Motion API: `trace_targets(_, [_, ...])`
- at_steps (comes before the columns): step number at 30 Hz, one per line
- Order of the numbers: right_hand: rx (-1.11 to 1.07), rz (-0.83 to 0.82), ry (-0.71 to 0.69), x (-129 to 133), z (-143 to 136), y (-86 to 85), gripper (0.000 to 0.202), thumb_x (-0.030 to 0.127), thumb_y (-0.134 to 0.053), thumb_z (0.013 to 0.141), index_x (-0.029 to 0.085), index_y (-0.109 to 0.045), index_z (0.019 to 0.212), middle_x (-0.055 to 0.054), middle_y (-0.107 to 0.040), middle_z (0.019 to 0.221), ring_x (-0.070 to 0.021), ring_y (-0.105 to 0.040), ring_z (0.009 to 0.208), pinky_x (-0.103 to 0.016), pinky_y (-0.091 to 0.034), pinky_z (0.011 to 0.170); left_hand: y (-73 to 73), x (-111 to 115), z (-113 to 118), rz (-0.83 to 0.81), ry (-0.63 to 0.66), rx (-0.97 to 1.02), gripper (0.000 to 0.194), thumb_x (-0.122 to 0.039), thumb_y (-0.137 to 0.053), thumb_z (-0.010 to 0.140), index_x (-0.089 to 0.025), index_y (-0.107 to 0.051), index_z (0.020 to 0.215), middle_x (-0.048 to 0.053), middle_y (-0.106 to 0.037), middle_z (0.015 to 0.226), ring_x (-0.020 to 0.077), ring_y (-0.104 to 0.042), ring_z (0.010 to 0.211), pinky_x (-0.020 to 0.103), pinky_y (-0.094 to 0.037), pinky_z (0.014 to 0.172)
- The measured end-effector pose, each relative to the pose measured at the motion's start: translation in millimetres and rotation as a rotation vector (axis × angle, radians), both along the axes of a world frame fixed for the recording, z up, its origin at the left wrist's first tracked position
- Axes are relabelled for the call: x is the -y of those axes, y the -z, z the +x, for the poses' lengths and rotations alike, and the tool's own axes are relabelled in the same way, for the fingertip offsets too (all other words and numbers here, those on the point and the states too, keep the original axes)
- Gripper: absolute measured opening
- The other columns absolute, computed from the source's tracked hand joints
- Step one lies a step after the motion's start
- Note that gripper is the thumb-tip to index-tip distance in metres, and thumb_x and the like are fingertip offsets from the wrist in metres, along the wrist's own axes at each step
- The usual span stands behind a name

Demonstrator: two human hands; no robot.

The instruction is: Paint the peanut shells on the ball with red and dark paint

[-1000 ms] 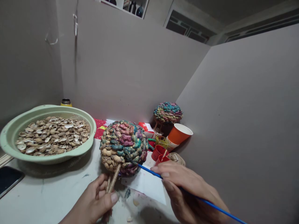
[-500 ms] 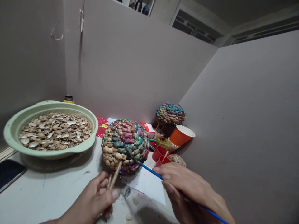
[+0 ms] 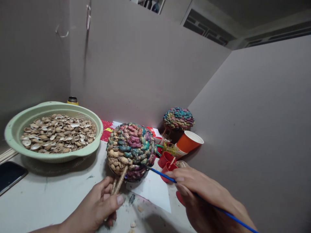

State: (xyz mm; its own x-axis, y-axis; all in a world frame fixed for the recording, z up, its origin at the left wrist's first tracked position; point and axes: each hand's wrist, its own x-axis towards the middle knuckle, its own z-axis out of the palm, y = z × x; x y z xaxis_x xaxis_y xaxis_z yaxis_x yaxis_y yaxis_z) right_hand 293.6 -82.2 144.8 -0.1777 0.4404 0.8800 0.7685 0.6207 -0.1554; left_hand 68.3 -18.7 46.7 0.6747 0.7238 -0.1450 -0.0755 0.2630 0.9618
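Note:
A round ball covered in peanut shells [image 3: 132,147] stands in the middle, painted pink, teal and purple, with bare tan shells at its lower left. My left hand [image 3: 102,202] is closed around twine-wrapped sticks [image 3: 119,181] that reach down from the ball. Between the fingers of my right hand [image 3: 206,194] is a thin blue paintbrush [image 3: 160,173]. Its dark tip is at the ball's lower right side; I cannot tell whether it touches the shells.
On the left a green colander [image 3: 54,158] holds shell pieces, near a phone [image 3: 12,176]. Behind my right hand are red cups [image 3: 167,158], an orange paper cup [image 3: 188,142] and a second painted shell ball [image 3: 178,118]. White paper [image 3: 155,191] lies under the first ball. Grey panels [image 3: 136,64] surround the table.
My right hand and the paintbrush have shifted a little to the right, the tip moving toward the ball's right edge. My left hand keeps its hold on the sticks.

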Motion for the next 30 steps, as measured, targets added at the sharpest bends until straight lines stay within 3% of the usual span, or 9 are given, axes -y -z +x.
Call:
trace_targets(5, [0.067, -0.047, -0.042, 11, -3, -9.1, 0.011, 0.009, -0.062, 0.091, 0.019, -0.067, 0.093, -0.003, -0.077, 0.084, -0.0167, -0.076, 0.075, -0.029, -0.065, 0.077, -0.6, 0, 1, -0.012, 0.010, 0.017, 0.053, -0.064, -0.067, 0.079, -0.020, -0.049, 0.103, -0.005, -0.051, 0.076, 0.0094, -0.050, 0.057, 0.024, -0.043, 0.053])
trace_targets(11, [0.092, -0.069, -0.132, -2, -9, -5.6, 0.016, 0.004, -0.058, 0.089, 0.017, -0.065, 0.091, -0.004, -0.075, 0.079, -0.0162, -0.075, 0.072, -0.026, -0.064, 0.069, -0.6, 0, 1, 0.002, 0.021, 0.032, 0.054, -0.065, -0.066, 0.079, -0.020, -0.047, 0.103, -0.004, -0.051, 0.079, 0.0088, -0.048, 0.058, 0.023, -0.043, 0.053])
trace_targets(17, [0.007, -0.017, -0.083, -1, 2, 1.0, 0.019, 0.005, -0.061, 0.087, 0.021, -0.069, 0.093, -0.004, -0.077, 0.083, -0.0187, -0.076, 0.072, -0.032, -0.065, 0.069, 0.8, 1, 1, -0.008, 0.017, 0.027, 0.057, -0.066, -0.066, 0.078, -0.019, -0.049, 0.106, -0.005, -0.048, 0.076, 0.0088, -0.047, 0.057, 0.023, -0.042, 0.053])
trace_targets(24, [0.159, -0.108, -0.112, 1, -8, -8.2, 0.016, 0.004, -0.060, 0.088, 0.019, -0.065, 0.091, -0.004, -0.076, 0.079, -0.0163, -0.075, 0.072, -0.025, -0.063, 0.070, -4.9, 1, 2, 0.009, 0.019, 0.031, 0.057, -0.069, -0.067, 0.075, -0.020, -0.050, 0.098, -0.005, -0.048, 0.076, 0.0086, -0.046, 0.057, 0.023, -0.041, 0.053])
trace_targets(30, [0.104, -0.033, -0.079, -1, -6, -3.5, 0.019, 0.002, -0.058, 0.088, 0.020, -0.066, 0.092, -0.004, -0.076, 0.078, -0.0180, -0.075, 0.069, -0.028, -0.065, 0.067, -3.1, 2, 3, -0.005, 0.011, 0.026, 0.056, -0.066, -0.066, 0.079, -0.019, -0.050, 0.104, -0.005, -0.048, 0.077, 0.0085, -0.047, 0.057, 0.024, -0.042, 0.053])
